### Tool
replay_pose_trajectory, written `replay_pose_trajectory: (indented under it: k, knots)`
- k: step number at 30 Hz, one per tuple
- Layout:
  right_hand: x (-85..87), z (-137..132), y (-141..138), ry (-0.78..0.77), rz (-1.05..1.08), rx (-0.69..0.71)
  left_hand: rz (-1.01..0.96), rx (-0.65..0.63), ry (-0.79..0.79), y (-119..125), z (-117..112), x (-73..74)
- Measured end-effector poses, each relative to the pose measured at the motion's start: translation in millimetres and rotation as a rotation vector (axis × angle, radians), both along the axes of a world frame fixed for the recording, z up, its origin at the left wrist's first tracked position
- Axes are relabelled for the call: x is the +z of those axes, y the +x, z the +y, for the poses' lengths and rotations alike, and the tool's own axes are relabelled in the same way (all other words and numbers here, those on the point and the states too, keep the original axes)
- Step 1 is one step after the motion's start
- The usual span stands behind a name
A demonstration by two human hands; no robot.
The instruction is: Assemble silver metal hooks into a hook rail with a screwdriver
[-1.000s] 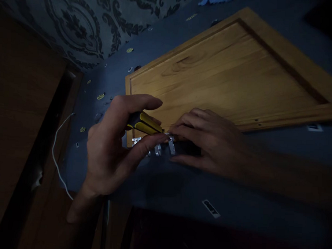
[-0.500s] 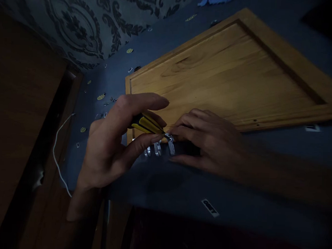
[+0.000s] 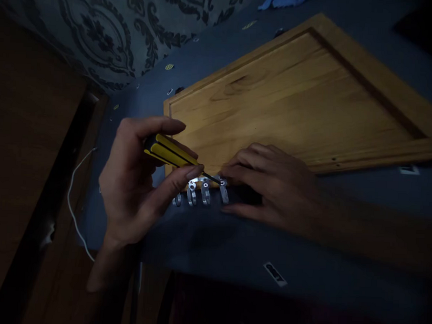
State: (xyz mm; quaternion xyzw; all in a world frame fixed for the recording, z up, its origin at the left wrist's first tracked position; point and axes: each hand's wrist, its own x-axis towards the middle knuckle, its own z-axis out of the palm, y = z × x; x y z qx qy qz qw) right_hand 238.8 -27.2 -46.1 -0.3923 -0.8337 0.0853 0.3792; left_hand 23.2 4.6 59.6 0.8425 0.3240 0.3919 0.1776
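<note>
My left hand is closed on a yellow and black screwdriver, its thumb and fingers around the front of the handle and the index finger lifted. The thin shaft slants down to the right. Its tip meets a cross-head screw near the right end of a silver metal hook rack, which has several hooks in a row. The rack lies along the near edge of a wooden panel. My right hand pinches around the rack's right end, fingertips beside the screw and thumb below; its exact contact is hidden.
The panel rests on a dark blue patterned cloth. A blue rag lies at the back. A white cord hangs at the left, next to dark wooden furniture. Patterned wallpaper rises behind.
My left hand has shifted left and back along the screwdriver, baring more of the shaft and the hooks. The handle has turned and lies lower in slope. My right hand stays in place.
</note>
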Motion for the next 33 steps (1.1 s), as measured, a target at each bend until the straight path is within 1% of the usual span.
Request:
replay_pose_trajectory:
  k: [6,11,15,20,23,28,33]
  knots:
    - [1.4,-0.8,0.0,-0.023,-0.014,-0.008,0.037,0.023,0.029,0.1,1.5,-4.4]
    - [0.5,0.3,0.9,-0.036,-0.027,-0.002,0.049,0.03,0.075,0.7,2.7,-4.4]
    - [0.4,0.5,1.0,-0.048,-0.019,-0.004,0.072,0.056,0.052,-0.3,1.4,-2.9]
    - [-0.2,0.3,0.5,-0.048,-0.012,-0.005,0.118,0.044,0.036,-0.9,-0.3,-0.2]
    - [-1.0,0.8,0.4,-0.023,-0.013,-0.01,0.124,0.012,0.063,0.8,-0.3,2.5]
    - [-1.1,0.9,0.8,0.003,-0.037,-0.014,0.132,-0.063,-0.028,1.2,1.6,5.0]
    - [-0.3,0.2,1.4,0.002,-0.039,-0.011,0.175,-0.108,-0.021,-1.6,4.4,9.0]
